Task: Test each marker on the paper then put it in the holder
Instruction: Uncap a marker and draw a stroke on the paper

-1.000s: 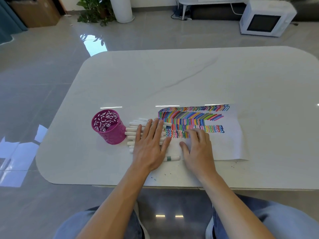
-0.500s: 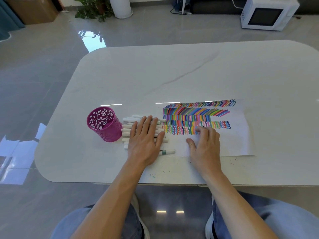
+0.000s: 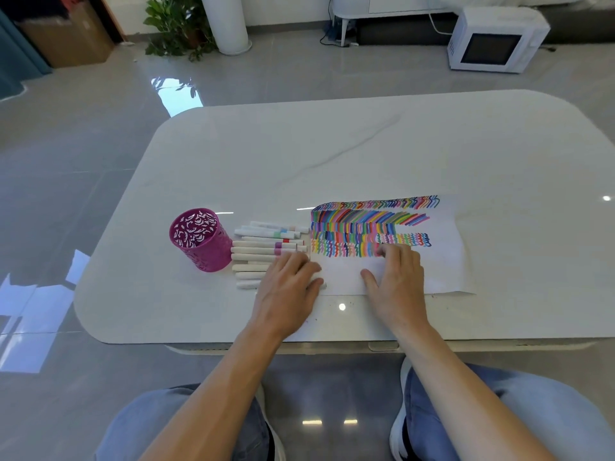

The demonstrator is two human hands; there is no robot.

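A row of white markers [image 3: 263, 246] with coloured bands lies on the table between the pink perforated holder [image 3: 199, 239] and the paper [image 3: 446, 261], which is covered in coloured strokes. My left hand [image 3: 288, 289] rests on the near end of the row with its fingers bent over the nearest markers. One white marker end [image 3: 322, 284] sticks out beside its thumb, and the grip itself is hidden. My right hand [image 3: 396, 277] lies flat on the paper's blank lower part with fingers spread, holding nothing. No markers show above the holder's rim.
The white marble table [image 3: 366, 151] has its rounded front edge close to my knees. Small ink specks dot the tabletop near the paper's front edge. A microwave [image 3: 496, 39] and a plant [image 3: 176, 24] stand on the floor far behind.
My left hand slid back toward me off the upper markers and bent its fingers over the nearest ones. My right hand stayed on the paper. The camera view shifted.
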